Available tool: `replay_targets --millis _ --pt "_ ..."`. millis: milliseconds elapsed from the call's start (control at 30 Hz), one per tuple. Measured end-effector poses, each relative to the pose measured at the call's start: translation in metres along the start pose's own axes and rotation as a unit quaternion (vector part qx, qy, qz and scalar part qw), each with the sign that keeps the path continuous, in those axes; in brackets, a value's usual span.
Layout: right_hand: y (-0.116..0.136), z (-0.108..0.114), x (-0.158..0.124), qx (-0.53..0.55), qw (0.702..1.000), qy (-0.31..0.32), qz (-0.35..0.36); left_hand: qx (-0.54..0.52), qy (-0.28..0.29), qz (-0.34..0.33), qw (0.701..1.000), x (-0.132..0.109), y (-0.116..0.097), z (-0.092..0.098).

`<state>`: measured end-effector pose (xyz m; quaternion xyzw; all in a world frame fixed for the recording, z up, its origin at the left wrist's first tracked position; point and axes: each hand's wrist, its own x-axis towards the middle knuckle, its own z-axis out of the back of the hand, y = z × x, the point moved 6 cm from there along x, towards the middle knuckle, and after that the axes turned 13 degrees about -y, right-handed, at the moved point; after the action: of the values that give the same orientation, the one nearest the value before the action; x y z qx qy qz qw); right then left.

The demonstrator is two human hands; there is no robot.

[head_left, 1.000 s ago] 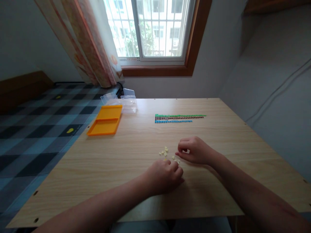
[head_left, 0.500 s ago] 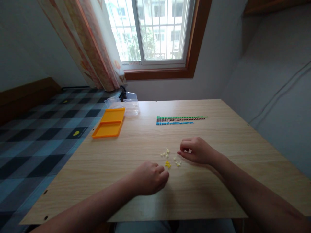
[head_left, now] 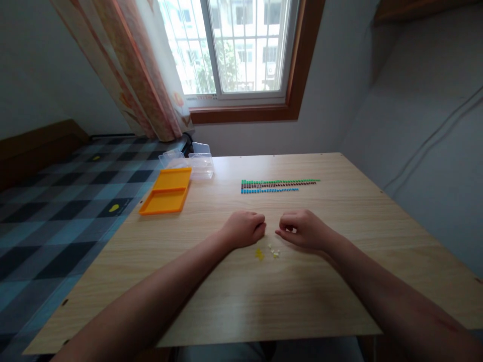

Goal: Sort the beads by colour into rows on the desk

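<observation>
My left hand (head_left: 247, 229) is closed, its fingers pressed together above the spot where a cream pile lay. Whatever it may pinch is hidden. Across a small gap, my right hand (head_left: 305, 230) rests on the table with its fingers curled; I cannot make out anything in them. Between and in front of the hands lie a small heap of yellow pieces (head_left: 259, 254) and a scatter of tiny cream pieces (head_left: 275, 253). Farther back, tiny blocks stand in three long rows: green (head_left: 279, 181), dark brown (head_left: 279, 185) and blue (head_left: 279, 190).
An orange tray (head_left: 166, 189) with two compartments lies at the table's left edge. Behind it stand clear plastic containers (head_left: 201, 163). The wooden table (head_left: 339, 301) adjoins a bed with a checked cover (head_left: 90, 201) on the left. A window is at the back.
My left hand has moved away from me, from beside the yellow heap to over the farther cream pile, which it now hides. My right hand has stayed nearly in place.
</observation>
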<state>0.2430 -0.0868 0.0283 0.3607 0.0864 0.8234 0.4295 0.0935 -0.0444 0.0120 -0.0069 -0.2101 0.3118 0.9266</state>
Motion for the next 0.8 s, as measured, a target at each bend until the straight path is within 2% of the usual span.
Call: replay_targets --millis 100,200,233,300,367,433,567,633,800 --pt "-0.002 0.0 0.0 0.011 1.0 0.004 -0.01 -0.09 -0.051 0.088 0.991 0.009 0.009 -0.002" --pt "0.0 -0.001 -0.002 0.038 0.998 0.048 -0.014 -0.22 -0.125 0.2 0.947 0.006 0.032 0.003" --pt "0.002 -0.003 -0.002 0.049 0.996 0.072 -0.014 -0.257 -0.135 0.226 0.93 0.003 0.039 0.005" --pt "0.005 -0.006 -0.005 0.07 0.989 0.13 -0.017 -0.306 -0.114 0.244 0.913 -0.004 0.047 0.008" --pt "0.006 -0.01 -0.008 0.082 0.98 0.18 -0.023 -0.317 -0.067 0.227 0.919 -0.011 0.047 0.014" --pt "0.007 -0.013 -0.01 0.082 0.974 0.21 -0.027 -0.29 -0.023 0.19 0.938 -0.018 0.041 0.021" --pt "0.008 -0.016 -0.011 0.059 0.974 0.219 -0.024 -0.179 0.05 0.079 0.979 -0.027 0.024 0.028" --pt "0.009 -0.017 -0.011 0.044 0.976 0.214 -0.02 -0.13 0.058 0.041 0.989 -0.027 0.019 0.027" --pt "0.013 -0.02 -0.008 0.009 0.983 0.184 -0.022 -0.055 0.055 0.009 0.997 -0.025 0.02 0.025"
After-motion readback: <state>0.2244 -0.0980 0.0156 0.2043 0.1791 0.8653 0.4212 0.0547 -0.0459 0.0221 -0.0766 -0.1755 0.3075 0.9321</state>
